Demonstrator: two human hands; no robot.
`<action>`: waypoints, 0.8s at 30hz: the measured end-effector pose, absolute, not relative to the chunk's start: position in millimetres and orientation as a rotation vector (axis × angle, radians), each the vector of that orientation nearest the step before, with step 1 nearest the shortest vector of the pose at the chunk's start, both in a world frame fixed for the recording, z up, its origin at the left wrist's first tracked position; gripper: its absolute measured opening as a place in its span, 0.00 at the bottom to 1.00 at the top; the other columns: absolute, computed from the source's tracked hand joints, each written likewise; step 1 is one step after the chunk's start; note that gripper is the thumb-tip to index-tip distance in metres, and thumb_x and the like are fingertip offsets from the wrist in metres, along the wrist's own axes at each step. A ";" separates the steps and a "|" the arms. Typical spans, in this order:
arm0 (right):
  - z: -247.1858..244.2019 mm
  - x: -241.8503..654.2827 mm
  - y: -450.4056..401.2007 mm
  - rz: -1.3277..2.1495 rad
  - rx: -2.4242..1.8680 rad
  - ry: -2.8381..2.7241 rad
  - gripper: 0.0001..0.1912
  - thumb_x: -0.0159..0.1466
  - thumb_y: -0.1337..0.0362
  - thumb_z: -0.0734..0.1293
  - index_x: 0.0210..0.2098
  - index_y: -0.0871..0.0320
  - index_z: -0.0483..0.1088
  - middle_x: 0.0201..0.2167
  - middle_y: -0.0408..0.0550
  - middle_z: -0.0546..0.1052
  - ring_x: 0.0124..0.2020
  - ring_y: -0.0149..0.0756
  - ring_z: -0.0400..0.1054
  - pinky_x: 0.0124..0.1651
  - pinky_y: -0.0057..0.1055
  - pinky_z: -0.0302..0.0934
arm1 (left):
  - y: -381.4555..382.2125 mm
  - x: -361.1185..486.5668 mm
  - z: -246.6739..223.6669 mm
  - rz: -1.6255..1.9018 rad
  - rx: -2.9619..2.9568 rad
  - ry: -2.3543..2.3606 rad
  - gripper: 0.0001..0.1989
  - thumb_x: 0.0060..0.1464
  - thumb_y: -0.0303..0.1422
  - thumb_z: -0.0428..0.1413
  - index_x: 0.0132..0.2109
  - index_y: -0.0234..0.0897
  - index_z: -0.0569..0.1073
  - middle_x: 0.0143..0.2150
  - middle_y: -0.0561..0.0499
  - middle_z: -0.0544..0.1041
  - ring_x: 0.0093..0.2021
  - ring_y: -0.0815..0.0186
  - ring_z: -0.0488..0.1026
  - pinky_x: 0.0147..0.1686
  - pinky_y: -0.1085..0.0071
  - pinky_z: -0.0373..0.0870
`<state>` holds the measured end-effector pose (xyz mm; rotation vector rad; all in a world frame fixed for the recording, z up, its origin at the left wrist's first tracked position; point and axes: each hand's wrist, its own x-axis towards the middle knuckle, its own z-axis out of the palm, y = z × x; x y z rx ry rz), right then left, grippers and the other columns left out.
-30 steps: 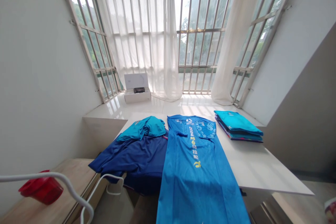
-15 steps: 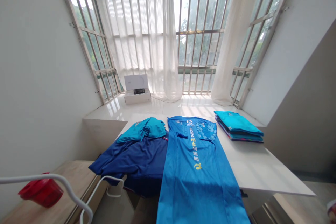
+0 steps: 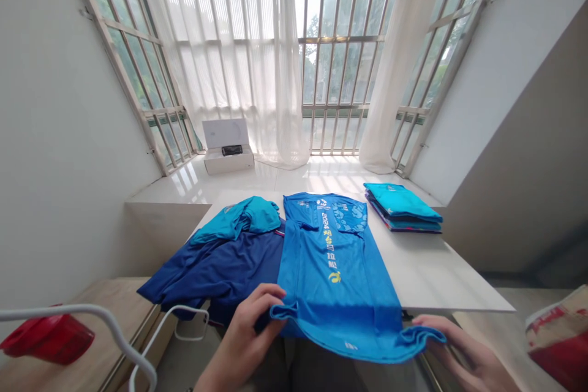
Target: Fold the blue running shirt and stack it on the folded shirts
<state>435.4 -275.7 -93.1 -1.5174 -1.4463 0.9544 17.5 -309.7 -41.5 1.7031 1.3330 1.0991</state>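
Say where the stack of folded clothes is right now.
In the head view, the folded stack sits on the right of the white table, beside the spread blue shirt.

Bright window [image 3: 335,67] backlight | sill [image 3: 190,187] glare | right wall [image 3: 528,196] dim | edges stretched

- Two hands of mine at the bottom: one left hand [image 3: 248,337], one right hand [image 3: 468,352].
- One blue shirt [image 3: 340,300], centre, between them.
- One teal garment [image 3: 239,220], left of centre.
- Dark blue clothing [image 3: 220,266] beneath it; folds overlap, so I can't tell how many pieces.
- One folded stack [image 3: 404,205], right of centre, at least three layers by my count.
- One open white box [image 3: 229,162], upper left of centre, with one black object [image 3: 232,150].
- Two sheer curtains [image 3: 229,61], top.
- One red container [image 3: 50,337], lower left.
- One bag [image 3: 560,334], right edge.
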 end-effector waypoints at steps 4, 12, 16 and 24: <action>-66.9 417.7 -210.0 0.865 -1.546 -1.623 0.23 0.54 0.42 0.71 0.37 0.55 0.80 0.30 0.48 0.80 0.32 0.43 0.71 0.35 0.30 0.66 | -242.7 24.4 -29.9 1.100 1.742 1.396 0.16 0.63 0.44 0.52 0.37 0.36 0.76 0.31 0.51 0.74 0.34 0.64 0.69 0.36 0.74 0.65; -98.4 394.3 -117.1 0.708 -1.587 -1.740 0.19 0.53 0.45 0.67 0.28 0.56 0.74 0.25 0.46 0.79 0.30 0.42 0.72 0.35 0.32 0.63 | -155.7 23.2 -85.2 0.995 1.847 1.693 0.10 0.59 0.33 0.53 0.30 0.36 0.72 0.24 0.54 0.70 0.26 0.66 0.66 0.29 0.72 0.53; -113.9 395.8 -112.0 0.760 -1.616 -1.678 0.19 0.51 0.45 0.68 0.27 0.55 0.74 0.25 0.46 0.79 0.29 0.43 0.72 0.35 0.32 0.63 | -151.9 22.5 -91.5 0.946 1.822 1.706 0.09 0.58 0.32 0.53 0.31 0.36 0.74 0.25 0.53 0.71 0.27 0.66 0.67 0.29 0.72 0.53; -81.8 409.3 -91.7 0.908 -1.559 -1.610 0.25 0.50 0.42 0.71 0.35 0.56 0.79 0.35 0.51 0.83 0.36 0.46 0.75 0.37 0.31 0.66 | -122.4 25.5 -56.8 1.024 1.889 1.486 0.12 0.62 0.35 0.50 0.33 0.34 0.74 0.26 0.55 0.69 0.28 0.68 0.65 0.29 0.73 0.55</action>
